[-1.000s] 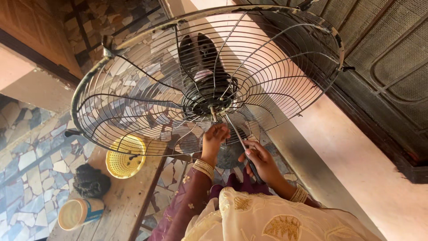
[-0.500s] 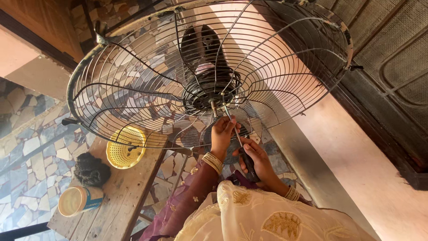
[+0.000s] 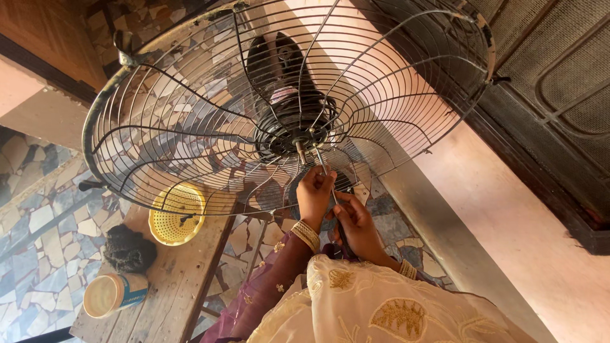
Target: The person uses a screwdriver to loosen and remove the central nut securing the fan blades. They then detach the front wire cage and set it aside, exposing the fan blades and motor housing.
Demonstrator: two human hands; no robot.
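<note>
A large round wire fan guard (image 3: 190, 127) fills the view, with its dark motor hub (image 3: 293, 130) at the centre. A thin screwdriver (image 3: 325, 174) runs from my hands up to the hub's lower edge. My left hand (image 3: 315, 195), gold bangles on the wrist, pinches the metal shaft just below the hub. My right hand (image 3: 357, 223) sits lower and is wrapped around the dark handle. Both arms wear purple sleeves under a cream patterned cloth.
A wooden bench (image 3: 171, 286) lies lower left, carrying a yellow perforated basket (image 3: 178, 215), a dark fibrous lump (image 3: 130, 249) and a blue-sided cup (image 3: 114, 293). Mosaic tile floor (image 3: 38, 241) surrounds it. A pinkish wall (image 3: 508, 209) and dark metal door (image 3: 559, 76) stand at right.
The view has shifted, so the guard sits more to the right. Both hands stay on the screwdriver at the hub, with the left hand a little higher on the shaft.
</note>
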